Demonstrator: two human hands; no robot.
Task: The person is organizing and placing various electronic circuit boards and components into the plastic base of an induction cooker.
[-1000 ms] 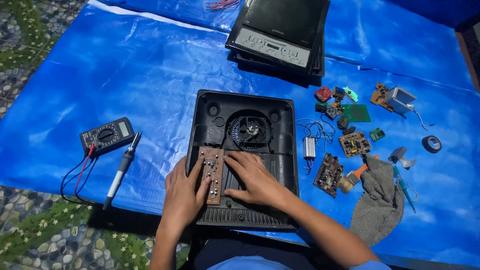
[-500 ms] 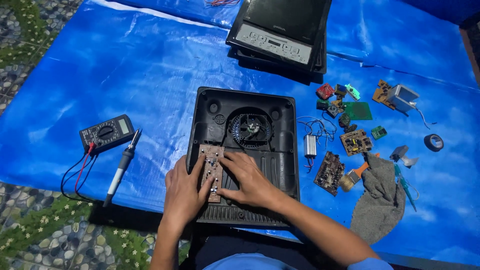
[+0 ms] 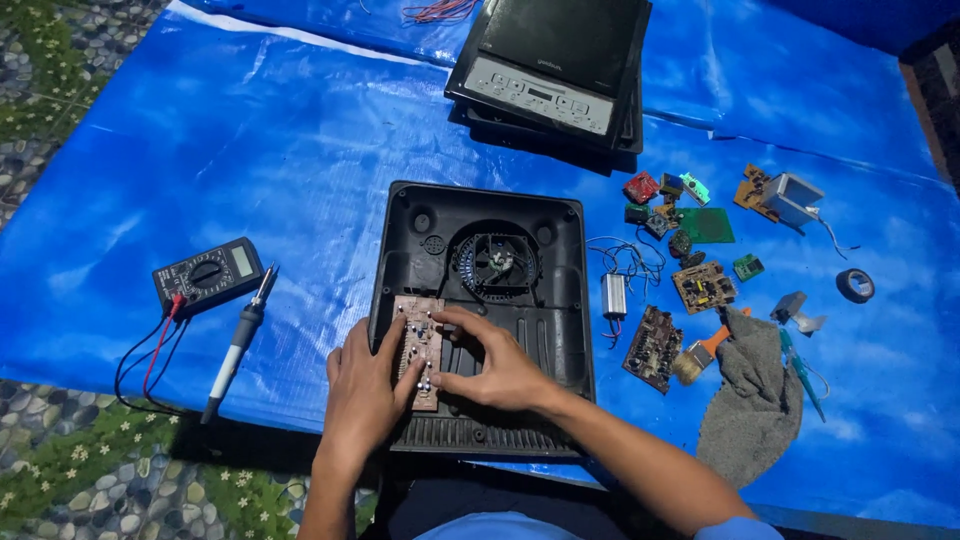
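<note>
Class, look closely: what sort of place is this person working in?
Probably a makeshift electronics repair spot on the ground: a blue tarp serves as workbench, with a multimeter, soldering iron and loose circuit boards beside an opened appliance base.

Left hand (image 3: 362, 392): bare, no glove, no ring or watch showing.
Right hand (image 3: 497, 368): bare, no glove, fingers without rings.
Left forearm (image 3: 325, 500): uncovered down to the lower edge of the view, no sleeve showing.
Right forearm (image 3: 640, 465): uncovered from wrist to near the elbow.
Sleeve (image 3: 738, 530): light blue, short, its edge just showing at the right elbow.
Shirt (image 3: 495, 526): light blue cloth, a small rounded patch at the bottom edge.
</note>
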